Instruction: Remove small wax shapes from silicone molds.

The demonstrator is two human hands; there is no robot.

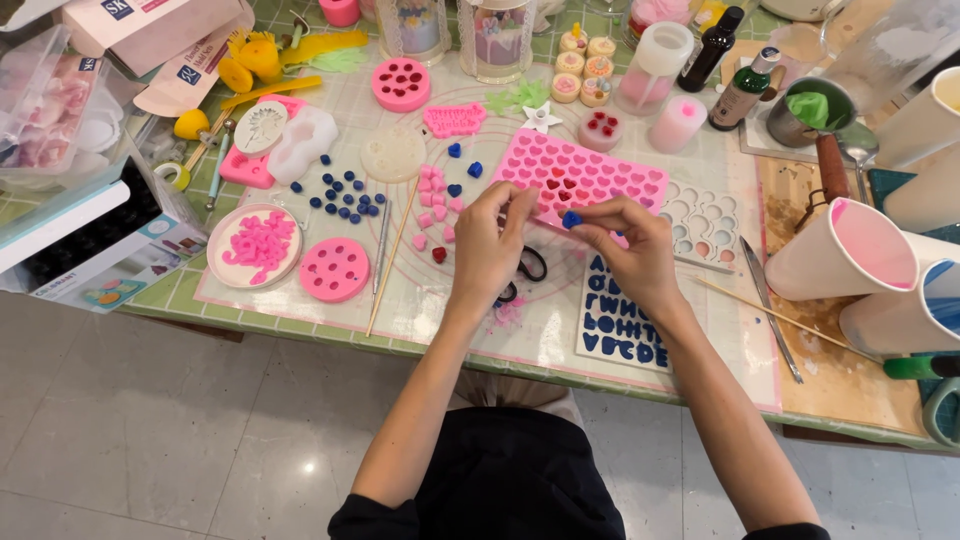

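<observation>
My left hand (487, 235) and my right hand (628, 243) meet over the table mat, just in front of a pink heart mould tray (585, 172). Between the fingertips of my right hand sits a small blue piece (571, 218), and my left fingers reach towards it, close to touching. Black scissors (530, 265) lie under my hands. Small pink pieces (434, 205) and a few blue hearts (462, 168) lie to the left of my left hand.
A plate of pink bits (254, 246), a round pink mould (334, 269), blue balls (343, 194), wooden skewers (392, 255), a blue letter mould (616, 318), a knife (769, 306), white pouring cups (850, 250), bottles (712, 48) and boxes (95, 250) crowd the table.
</observation>
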